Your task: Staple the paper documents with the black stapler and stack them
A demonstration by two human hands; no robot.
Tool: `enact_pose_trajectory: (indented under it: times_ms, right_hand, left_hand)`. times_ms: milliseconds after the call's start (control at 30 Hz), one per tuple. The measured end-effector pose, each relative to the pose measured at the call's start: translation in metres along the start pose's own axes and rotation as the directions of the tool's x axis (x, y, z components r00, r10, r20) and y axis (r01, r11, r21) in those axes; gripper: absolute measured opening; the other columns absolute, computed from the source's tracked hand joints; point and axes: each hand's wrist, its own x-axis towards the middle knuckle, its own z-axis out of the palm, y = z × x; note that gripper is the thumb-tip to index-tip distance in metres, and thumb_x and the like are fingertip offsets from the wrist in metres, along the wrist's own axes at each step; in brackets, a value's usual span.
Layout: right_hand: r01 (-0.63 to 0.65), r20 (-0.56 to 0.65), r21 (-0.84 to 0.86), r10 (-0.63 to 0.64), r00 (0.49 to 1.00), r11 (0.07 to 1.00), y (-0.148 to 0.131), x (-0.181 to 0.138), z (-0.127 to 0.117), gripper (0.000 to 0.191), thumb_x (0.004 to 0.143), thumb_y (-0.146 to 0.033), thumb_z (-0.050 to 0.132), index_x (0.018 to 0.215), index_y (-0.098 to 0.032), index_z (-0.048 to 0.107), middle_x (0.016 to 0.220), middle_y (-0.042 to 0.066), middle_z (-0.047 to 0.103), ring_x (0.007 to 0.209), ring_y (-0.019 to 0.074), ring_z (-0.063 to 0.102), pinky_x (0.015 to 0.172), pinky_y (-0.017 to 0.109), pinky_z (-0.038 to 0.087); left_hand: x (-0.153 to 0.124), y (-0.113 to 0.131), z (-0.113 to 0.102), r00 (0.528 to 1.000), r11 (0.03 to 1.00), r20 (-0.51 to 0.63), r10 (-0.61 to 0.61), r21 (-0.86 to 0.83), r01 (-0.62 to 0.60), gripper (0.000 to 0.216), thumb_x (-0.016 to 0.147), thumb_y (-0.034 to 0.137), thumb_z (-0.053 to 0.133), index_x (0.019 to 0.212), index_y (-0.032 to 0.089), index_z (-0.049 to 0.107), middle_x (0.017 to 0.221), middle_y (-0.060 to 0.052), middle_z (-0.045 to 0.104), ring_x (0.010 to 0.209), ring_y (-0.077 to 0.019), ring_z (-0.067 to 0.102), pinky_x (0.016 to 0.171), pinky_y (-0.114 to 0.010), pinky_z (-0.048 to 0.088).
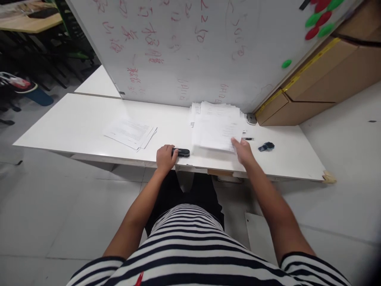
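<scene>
My left hand (pixel 165 157) is closed around the end of a black stapler (pixel 181 152) that lies on the white table (pixel 83 119) near its front edge. My right hand (pixel 243 151) pinches the near right corner of a few white sheets (pixel 214 133), which lift off the top of a paper stack (pixel 218 111) against the whiteboard. The sheets are blurred by motion. A second small pile of printed papers (pixel 131 133) lies fanned out to the left of the stapler.
A whiteboard (pixel 190 43) with red writing and coloured magnets (pixel 320 20) stands behind the table. A black pen (pixel 247 139) and a small black clip-like object (pixel 266 146) lie right of the sheets. Cardboard boxes (pixel 327 79) sit at the right. Chairs stand far left.
</scene>
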Motion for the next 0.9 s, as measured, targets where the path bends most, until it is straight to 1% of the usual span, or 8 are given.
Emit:
enact_pose_trajectory:
  times_ms: [133,300,400,467,533,733,800,900]
  right_hand:
    - [0.039,-0.053,-0.126,-0.046,0.998,0.991,-0.04,0.091,0.012,0.044,0.087,-0.034,0.053,0.122,-0.008,0.059,0.125,0.01,0.064,0.111,0.0234,0.062,0.096,0.042,0.047]
    - [-0.008,-0.183,-0.32,-0.053,0.982,0.947,-0.059,0.123,0.027,0.065,0.082,-0.037,0.057,0.137,-0.005,0.043,0.137,0.023,0.051,0.123,0.036,0.05,0.105,0.051,0.035]
    - [0.059,-0.274,-0.461,-0.205,0.94,0.885,-0.047,0.112,0.031,0.071,0.085,-0.033,0.053,0.146,-0.006,0.029,0.15,0.024,0.031,0.139,0.0376,0.026,0.113,0.05,0.02]
    - [0.136,-0.263,-0.58,-0.342,0.902,0.803,-0.034,0.097,0.033,0.066,0.087,-0.033,0.049,0.144,-0.006,0.031,0.152,0.023,0.026,0.141,0.0357,0.021,0.114,0.047,0.018]
    - [0.173,-0.21,-0.646,-0.391,0.896,0.743,-0.02,0.076,0.035,0.063,0.088,-0.036,0.047,0.142,-0.007,0.035,0.153,0.023,0.024,0.141,0.0342,0.02,0.114,0.044,0.017]
    - [0.059,-0.079,-0.714,-0.165,0.983,0.697,0.022,0.012,0.035,0.069,0.087,-0.049,0.044,0.144,-0.012,0.033,0.155,0.02,0.02,0.142,0.0359,0.015,0.112,0.054,0.015]
    - [0.052,-0.01,-0.761,-0.092,0.996,0.646,0.034,-0.002,0.035,0.068,0.088,-0.05,0.039,0.145,-0.012,0.033,0.155,0.02,0.022,0.143,0.0367,0.015,0.112,0.058,0.012]
    - [0.09,0.045,-0.813,-0.091,0.995,0.575,0.044,-0.012,0.037,0.063,0.092,-0.049,0.028,0.143,-0.013,0.037,0.155,0.02,0.023,0.144,0.0347,0.014,0.113,0.058,0.008]
  left_hand:
    - [0.0,0.002,-0.002,1.0,1.0,0.009,-0.011,0.013,0.011,0.034,0.095,0.043,0.039,0.108,0.02,0.061,0.101,-0.011,0.064,0.095,-0.0261,0.057,0.083,-0.039,0.039]
    - [0.0,0.005,-0.007,0.999,1.0,0.034,-0.009,0.009,0.009,0.034,0.095,0.043,0.039,0.11,0.021,0.06,0.102,-0.01,0.063,0.096,-0.0249,0.056,0.084,-0.04,0.039]
    - [-0.001,0.005,-0.009,0.999,1.0,0.038,-0.002,0.007,0.002,0.034,0.096,0.044,0.038,0.109,0.021,0.059,0.101,-0.009,0.062,0.096,-0.0239,0.056,0.084,-0.039,0.039]
    - [-0.002,0.005,-0.009,0.999,1.0,0.035,-0.004,0.003,0.004,0.034,0.096,0.044,0.038,0.109,0.021,0.059,0.101,-0.01,0.062,0.096,-0.0238,0.055,0.084,-0.039,0.039]
    - [-0.003,0.005,-0.008,0.999,1.0,0.036,-0.006,0.0,0.006,0.034,0.096,0.044,0.038,0.109,0.021,0.059,0.101,-0.01,0.061,0.096,-0.024,0.055,0.084,-0.039,0.039]
    - [-0.002,0.006,-0.009,0.999,1.0,0.033,-0.024,-0.017,0.025,0.033,0.095,0.042,0.039,0.11,0.02,0.058,0.104,-0.01,0.062,0.099,-0.0242,0.056,0.086,-0.039,0.039]
    - [-0.002,0.006,-0.01,0.999,0.998,0.038,-0.035,-0.052,0.037,0.032,0.095,0.042,0.04,0.112,0.021,0.057,0.107,-0.009,0.063,0.102,-0.0238,0.056,0.089,-0.04,0.04]
    - [0.0,0.003,-0.012,0.996,0.987,0.078,-0.035,-0.153,0.046,0.032,0.095,0.042,0.041,0.116,0.022,0.055,0.112,-0.008,0.063,0.105,-0.0223,0.057,0.094,-0.04,0.04]
